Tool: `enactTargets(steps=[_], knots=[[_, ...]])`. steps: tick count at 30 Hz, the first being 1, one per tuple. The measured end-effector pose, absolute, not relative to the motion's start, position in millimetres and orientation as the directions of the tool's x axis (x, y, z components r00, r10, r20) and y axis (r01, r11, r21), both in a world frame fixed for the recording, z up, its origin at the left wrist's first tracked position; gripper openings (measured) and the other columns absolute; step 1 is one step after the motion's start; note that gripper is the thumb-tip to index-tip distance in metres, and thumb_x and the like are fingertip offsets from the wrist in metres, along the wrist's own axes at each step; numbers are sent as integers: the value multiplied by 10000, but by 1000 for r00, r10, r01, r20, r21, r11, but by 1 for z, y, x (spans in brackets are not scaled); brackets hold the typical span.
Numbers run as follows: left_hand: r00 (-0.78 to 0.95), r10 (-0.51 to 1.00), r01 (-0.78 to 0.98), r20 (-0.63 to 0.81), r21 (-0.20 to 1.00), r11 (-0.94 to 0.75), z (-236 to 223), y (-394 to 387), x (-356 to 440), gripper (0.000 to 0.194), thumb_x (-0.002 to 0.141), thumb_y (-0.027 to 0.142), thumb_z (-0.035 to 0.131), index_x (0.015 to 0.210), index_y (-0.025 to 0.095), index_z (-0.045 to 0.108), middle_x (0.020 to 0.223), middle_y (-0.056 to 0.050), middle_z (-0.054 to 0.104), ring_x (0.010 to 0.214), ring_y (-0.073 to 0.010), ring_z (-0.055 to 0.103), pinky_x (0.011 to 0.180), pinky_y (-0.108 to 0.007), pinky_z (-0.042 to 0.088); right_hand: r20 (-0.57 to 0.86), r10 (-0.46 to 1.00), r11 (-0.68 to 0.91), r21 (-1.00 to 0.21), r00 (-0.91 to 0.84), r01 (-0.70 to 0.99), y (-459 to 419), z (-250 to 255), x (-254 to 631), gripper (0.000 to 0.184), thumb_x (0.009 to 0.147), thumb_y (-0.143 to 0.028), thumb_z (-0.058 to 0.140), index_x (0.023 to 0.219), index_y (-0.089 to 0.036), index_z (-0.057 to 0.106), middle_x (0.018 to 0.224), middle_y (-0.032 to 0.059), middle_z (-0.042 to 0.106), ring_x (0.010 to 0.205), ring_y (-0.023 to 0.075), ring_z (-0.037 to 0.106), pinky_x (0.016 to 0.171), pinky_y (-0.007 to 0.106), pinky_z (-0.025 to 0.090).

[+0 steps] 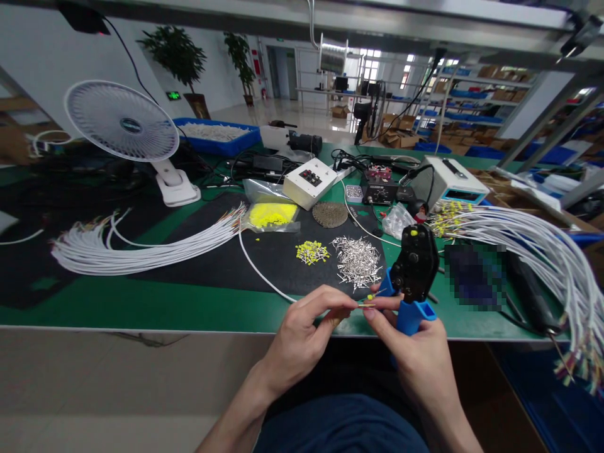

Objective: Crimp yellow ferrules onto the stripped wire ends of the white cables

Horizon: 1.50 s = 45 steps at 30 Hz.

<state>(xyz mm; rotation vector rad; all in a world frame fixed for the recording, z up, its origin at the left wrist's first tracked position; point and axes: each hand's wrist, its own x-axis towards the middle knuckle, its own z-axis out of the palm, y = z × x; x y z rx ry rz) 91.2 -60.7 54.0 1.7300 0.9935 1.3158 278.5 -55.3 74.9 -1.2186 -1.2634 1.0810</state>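
Note:
My left hand (302, 330) pinches the end of a white cable (255, 264) that runs back across the mat; a thin wire end (365, 306) shows between the fingertips. My right hand (418, 355) is closed around the blue handles of a crimping tool (415, 264), its black head pointing up. The thumb and forefinger of that hand touch the wire end as well. A small yellow-collared ferrule (370, 297) sits by the right fingertips. Beyond the hands lie a pile of silver pins (357, 263) and a smaller heap of yellow ferrules (312, 252).
White cable bundles lie at left (151, 255) and right (514, 233). A bag of yellow pieces (271, 214), a beige switch box (310, 182), a white instrument (450, 179) and a fan (125, 123) stand behind. The green bench's front edge (141, 328) runs below.

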Motion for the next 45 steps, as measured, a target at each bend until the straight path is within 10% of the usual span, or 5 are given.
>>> enactTargets(steps=[30, 45], knots=[[92, 906, 207, 413, 882, -423, 62, -58, 96, 69, 1013, 207, 660, 1061, 195, 708, 1050, -59, 653, 959, -169, 635, 832, -268, 497, 121, 993, 119, -985, 9, 125, -51, 66, 273, 219, 822, -437, 840, 891, -231, 811, 967, 70, 787, 956, 291, 720, 936, 462, 516], [154, 959, -50, 239, 971, -234, 57, -52, 94, 189, 947, 300, 772, 990, 185, 629, 919, 5, 590, 824, -124, 516, 756, -239, 441, 65, 998, 66, -992, -12, 108, -47, 67, 275, 216, 836, -458, 827, 917, -258, 827, 1045, 67, 782, 1036, 301, 713, 1014, 485, 482]])
